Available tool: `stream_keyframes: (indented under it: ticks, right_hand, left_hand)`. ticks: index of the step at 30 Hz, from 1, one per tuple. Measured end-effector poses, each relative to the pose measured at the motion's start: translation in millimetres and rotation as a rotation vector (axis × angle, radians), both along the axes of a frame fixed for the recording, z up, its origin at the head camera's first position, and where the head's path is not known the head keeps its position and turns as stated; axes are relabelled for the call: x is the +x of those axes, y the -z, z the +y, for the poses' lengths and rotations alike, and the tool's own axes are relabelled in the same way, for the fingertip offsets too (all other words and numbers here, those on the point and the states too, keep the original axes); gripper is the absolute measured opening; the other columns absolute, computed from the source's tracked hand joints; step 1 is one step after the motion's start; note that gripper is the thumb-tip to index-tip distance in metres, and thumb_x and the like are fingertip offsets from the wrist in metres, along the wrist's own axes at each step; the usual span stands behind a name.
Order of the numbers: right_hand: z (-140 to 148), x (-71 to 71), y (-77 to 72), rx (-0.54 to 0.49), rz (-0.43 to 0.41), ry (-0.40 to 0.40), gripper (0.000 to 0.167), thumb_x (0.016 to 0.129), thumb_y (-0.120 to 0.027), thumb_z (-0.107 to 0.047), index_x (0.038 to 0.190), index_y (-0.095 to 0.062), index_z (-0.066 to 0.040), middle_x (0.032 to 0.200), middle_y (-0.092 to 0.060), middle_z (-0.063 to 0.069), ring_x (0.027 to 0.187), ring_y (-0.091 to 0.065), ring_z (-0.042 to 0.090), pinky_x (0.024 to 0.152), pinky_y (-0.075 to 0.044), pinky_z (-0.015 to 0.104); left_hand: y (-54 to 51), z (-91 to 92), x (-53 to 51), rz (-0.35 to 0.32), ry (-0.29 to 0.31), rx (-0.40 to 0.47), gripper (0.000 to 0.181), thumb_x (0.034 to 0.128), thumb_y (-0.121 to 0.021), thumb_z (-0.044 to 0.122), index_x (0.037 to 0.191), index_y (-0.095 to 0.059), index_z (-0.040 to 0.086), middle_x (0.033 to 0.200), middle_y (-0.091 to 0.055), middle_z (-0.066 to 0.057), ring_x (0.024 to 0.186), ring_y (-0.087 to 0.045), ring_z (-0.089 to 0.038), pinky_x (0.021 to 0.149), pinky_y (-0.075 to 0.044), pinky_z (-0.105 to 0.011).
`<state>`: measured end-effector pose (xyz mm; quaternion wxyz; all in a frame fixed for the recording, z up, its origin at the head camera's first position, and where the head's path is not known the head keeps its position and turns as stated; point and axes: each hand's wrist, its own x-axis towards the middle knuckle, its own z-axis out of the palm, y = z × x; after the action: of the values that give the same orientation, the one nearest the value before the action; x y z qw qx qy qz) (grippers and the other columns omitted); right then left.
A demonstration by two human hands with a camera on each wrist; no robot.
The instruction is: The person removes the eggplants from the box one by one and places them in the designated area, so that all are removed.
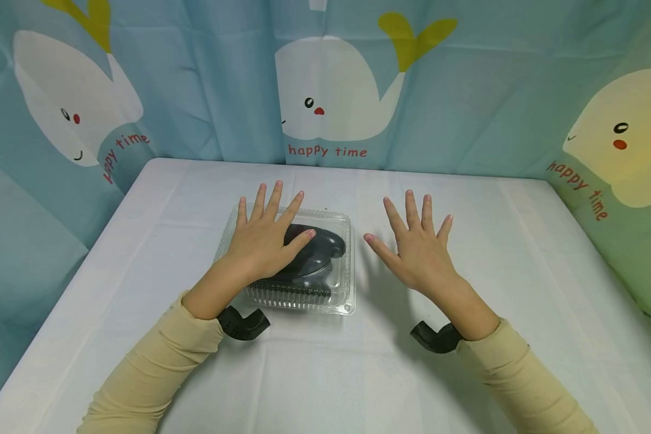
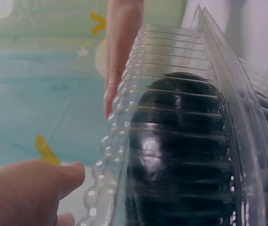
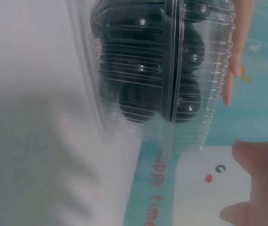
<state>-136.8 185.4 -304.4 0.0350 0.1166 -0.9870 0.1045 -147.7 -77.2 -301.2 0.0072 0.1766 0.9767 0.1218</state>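
A clear plastic clamshell box [image 1: 340, 289] stands on the table with a dark glossy curved object [image 1: 317, 248] inside; its kind is not plain. Seen from the right wrist, several dark rounded shapes [image 3: 141, 101] show through the ribbed walls. My left hand [image 1: 260, 244], fingers spread, is over the left part of the box and hides some of it. Its thumb [image 2: 68, 179] appears apart from the box wall in the left wrist view. To the right of the box, my right hand [image 1: 423, 253] is held with fingers spread, touching nothing.
A white cloth covers the table [image 1: 325, 374]. Behind it hangs a blue curtain [image 1: 222, 90] with whale prints, which continues along both sides. Each wrist wears a black curved mount [image 1: 244, 323]. Beige sleeves [image 1: 157, 361] cover the forearms.
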Motion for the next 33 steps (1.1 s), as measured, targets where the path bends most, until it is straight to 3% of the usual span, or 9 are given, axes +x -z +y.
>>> stream_keyframes:
  ticks: [15, 26, 33]
  right_hand:
    - [0, -2.3, 0.2, -0.034, -0.016, -0.01, 0.078, 0.089, -0.029, -0.066, 0.149, -0.01, -0.019, 0.151, 0.004, 0.017, 0.133, 0.019, 0.032, 0.099, 0.011, 0.065]
    - [-20, -7.1, 0.0, -0.086, -0.001, -0.065, 0.076, 0.09, -0.03, -0.064, 0.149, -0.01, -0.021, 0.152, 0.004, 0.015, 0.135, 0.015, 0.033, 0.102, 0.007, 0.063]
    - [-42, 0.9, -1.9, -0.125, 0.006, -0.146, 0.075, 0.09, -0.033, -0.063, 0.149, -0.011, -0.022, 0.152, 0.005, 0.012, 0.135, 0.016, 0.029, 0.103, 0.003, 0.063]
  left_hand:
    - [1.2, -1.8, 4.0, 0.024, 0.006, 0.011, 0.069, 0.0918, -0.025, 0.062, 0.148, -0.006, 0.027, 0.152, 0.007, -0.009, 0.134, 0.02, -0.026, 0.105, 0.012, -0.054]
    - [8.2, -41.1, 22.2, 0.035, -0.057, 0.034, 0.071, 0.0913, -0.025, 0.063, 0.148, -0.006, 0.025, 0.152, 0.009, -0.01, 0.135, 0.019, -0.027, 0.105, 0.009, -0.055]
    - [14.3, -60.4, 38.7, 0.051, -0.045, 0.03, 0.071, 0.0918, -0.029, 0.061, 0.149, -0.011, 0.023, 0.152, 0.004, -0.012, 0.136, 0.012, -0.031, 0.105, 0.002, -0.06]
